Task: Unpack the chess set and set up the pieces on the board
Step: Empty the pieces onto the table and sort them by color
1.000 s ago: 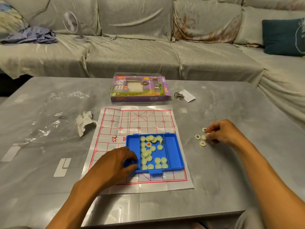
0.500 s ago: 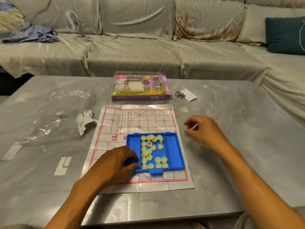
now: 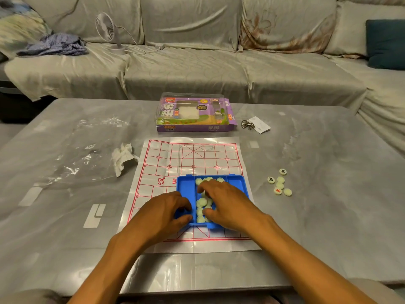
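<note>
Beneath both hands, on the near half of the paper board (image 3: 188, 159): one blue tray (image 3: 185, 187), holding a loose heap of pale round pieces (image 3: 201, 202) in its middle compartment.

Left hand (image 3: 163, 212): fingers curled over the tray's left wall, thumb at its near edge, gripping it as it did a second ago.

Right hand (image 3: 225, 201): a second ago out to the right beside the small pile; now back over the tray, fingers bent down into the heap. Whether a piece is already pinched cannot be told; the fingers hide it.

Right of the right hand, well apart, on bare table (image 3: 328, 194): six pieces in a small pile (image 3: 279, 182), one more than before. Judgement: the tray is being emptied piece by piece; none yet stands on a board point.

Beyond the hands: clear lid (image 3: 196, 160) lying on the board's far half, touching the tray's far edge; purple box (image 3: 195, 114) past the board.

Left of the left hand: crumpled paper (image 3: 122, 157) and plastic wrap (image 3: 87, 150).

Room: open table lies between right hand and pile; tray and lid cover much of the grid and will likely need clearing off.
</note>
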{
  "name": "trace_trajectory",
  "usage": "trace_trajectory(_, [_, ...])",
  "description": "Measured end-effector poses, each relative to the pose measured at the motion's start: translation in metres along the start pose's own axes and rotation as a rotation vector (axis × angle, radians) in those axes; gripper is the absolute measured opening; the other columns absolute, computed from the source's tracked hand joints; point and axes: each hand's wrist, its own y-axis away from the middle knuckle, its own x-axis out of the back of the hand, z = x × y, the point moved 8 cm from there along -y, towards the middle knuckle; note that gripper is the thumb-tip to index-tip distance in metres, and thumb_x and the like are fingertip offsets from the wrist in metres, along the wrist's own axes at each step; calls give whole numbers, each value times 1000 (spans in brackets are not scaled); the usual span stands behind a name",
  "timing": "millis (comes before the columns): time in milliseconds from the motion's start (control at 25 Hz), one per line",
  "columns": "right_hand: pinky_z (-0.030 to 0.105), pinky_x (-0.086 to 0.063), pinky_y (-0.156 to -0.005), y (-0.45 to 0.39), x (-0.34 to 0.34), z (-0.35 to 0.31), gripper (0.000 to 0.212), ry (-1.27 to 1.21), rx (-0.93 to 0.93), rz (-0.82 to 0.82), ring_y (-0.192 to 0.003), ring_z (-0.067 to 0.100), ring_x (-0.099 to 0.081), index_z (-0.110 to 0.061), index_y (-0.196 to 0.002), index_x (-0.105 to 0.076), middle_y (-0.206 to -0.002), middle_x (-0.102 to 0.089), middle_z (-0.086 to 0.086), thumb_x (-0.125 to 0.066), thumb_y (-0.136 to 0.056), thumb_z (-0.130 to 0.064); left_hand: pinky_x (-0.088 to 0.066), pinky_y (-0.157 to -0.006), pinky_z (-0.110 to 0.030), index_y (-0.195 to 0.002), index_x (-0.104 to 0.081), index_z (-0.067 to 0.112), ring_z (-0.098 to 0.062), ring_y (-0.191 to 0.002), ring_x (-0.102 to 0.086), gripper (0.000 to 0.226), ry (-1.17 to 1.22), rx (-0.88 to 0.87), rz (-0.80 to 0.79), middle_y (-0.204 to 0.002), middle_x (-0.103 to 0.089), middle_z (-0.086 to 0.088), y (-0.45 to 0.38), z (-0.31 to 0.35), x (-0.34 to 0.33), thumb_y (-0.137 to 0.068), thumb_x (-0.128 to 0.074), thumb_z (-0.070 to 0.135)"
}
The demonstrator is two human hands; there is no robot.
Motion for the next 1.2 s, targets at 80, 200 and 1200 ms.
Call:
trace_trajectory(80, [32,-46,-90,1,-3,-2,43,57,2,-10,-118,19,-44,-26,-132,-48,-135,-45,-5,-59,-91,-31,-46,-76,-13,-114,-61,33,-6,-92,-55,29,-3,-1,-1,-108,-58,14,1,0,0,-91,-53,48])
trace_trajectory(200, [32,-46,-94,0,-7,-2,47,78,14,-90,-123,19,-40,-27,-133,-49,-138,-40,-6,-62,-88,-27,-44,-75,-11,-114,-61,34,-6,-91,-55,29,-9,0,2,-109,-58,14,1,0,0,-91,-53,48])
trace_trajectory(1200, [28,-48,-78,-7,-6,-5,19,6,29,35,-96,18,-57,-17,-110,-65,-116,-57,-1,-57,-94,-19,-48,-79,-15,-114,-61,34,-5,-90,-56,28,-10,3,17,-108,-58,14,1,2,0,-90,-54,48])
